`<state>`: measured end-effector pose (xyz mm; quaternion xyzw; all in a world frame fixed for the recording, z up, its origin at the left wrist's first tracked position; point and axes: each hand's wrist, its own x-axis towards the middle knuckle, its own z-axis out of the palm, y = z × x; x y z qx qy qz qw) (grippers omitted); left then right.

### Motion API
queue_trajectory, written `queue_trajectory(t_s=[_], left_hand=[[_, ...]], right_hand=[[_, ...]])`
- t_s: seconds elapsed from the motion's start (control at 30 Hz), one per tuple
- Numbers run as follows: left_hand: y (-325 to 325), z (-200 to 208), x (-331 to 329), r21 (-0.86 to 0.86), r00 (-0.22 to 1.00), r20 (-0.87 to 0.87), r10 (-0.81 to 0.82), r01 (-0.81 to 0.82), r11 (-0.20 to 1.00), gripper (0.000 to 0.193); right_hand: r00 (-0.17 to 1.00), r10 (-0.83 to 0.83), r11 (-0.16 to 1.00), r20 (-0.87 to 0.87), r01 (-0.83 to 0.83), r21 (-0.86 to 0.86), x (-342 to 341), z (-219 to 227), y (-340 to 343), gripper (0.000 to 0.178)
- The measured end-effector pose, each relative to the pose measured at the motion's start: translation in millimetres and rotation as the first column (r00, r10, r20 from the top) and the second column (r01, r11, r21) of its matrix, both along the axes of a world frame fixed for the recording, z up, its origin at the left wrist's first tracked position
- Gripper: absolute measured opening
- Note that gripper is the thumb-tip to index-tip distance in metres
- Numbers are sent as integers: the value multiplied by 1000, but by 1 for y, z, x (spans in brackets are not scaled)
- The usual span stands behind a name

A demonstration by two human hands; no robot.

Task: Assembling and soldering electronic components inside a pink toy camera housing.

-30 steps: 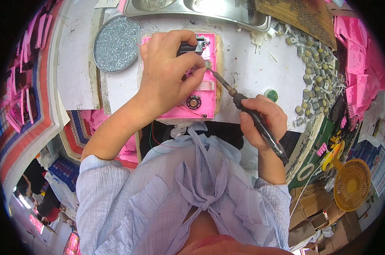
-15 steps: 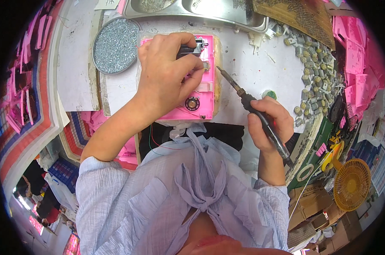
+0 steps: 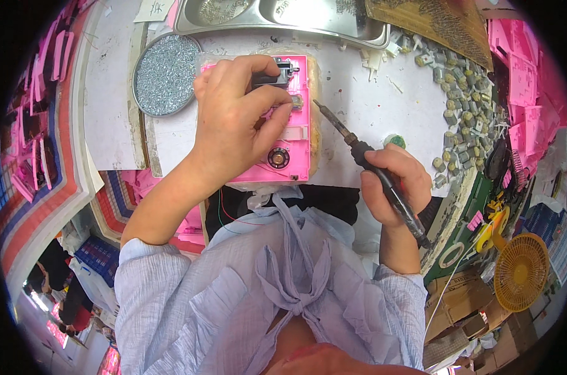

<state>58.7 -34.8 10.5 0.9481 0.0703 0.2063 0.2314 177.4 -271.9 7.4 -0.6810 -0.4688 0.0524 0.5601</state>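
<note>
The pink plastic housing (image 3: 289,134) lies flat on the white desk (image 3: 371,119), straight ahead of you, with its round speaker-like disc (image 3: 278,157) near the front edge. Your left hand (image 3: 236,119) lies over its left half, the grip closed on a small black part (image 3: 268,78) at the far end, thumb and fingers pinching it in place. A second ago the soldering iron (image 3: 358,150) had its tip down at the housing's right edge; now you have drawn it back, and the tip hangs clear over bare desk just beside the housing. Your right hand (image 3: 396,184) has its grip wrapped round the dark handle. I judge that joint finished, or that you are pausing between touches.

Further out, a round tray of small silver screws (image 3: 166,75) sits to the left, a steel compartment tray (image 3: 283,15) runs along the far edge, and loose grey components (image 3: 465,112) are scattered to the right. Pink mouldings (image 3: 527,81) are heaped beyond them. A yellow fan (image 3: 521,272) stands low on the right.
</note>
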Motion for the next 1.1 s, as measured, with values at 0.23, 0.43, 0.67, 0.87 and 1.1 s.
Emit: queue_trajectory(t_s=[0.23,0.43,0.67,0.87,1.1], left_hand=[[0,5,9,103,999,-29,-12,15,995,15],[-1,8,10,151,998,-61,-22,31,988,15],[-1,9,9,153,996,-81,-26,38,988,16],[-1,9,10,166,996,-83,-33,47,985,17],[0,3,10,148,999,-22,-43,45,988,11]], right_hand=[[1000,-5,1000,-3,5,-20,-2,-3,9,32],[1000,14,1000,4,-14,-4,-1,-4,15,32],[999,21,1000,45,-22,20,-1,-11,18,34],[996,48,999,80,-46,-25,-3,-9,17,37],[996,44,999,83,-45,15,-2,-11,11,37]])
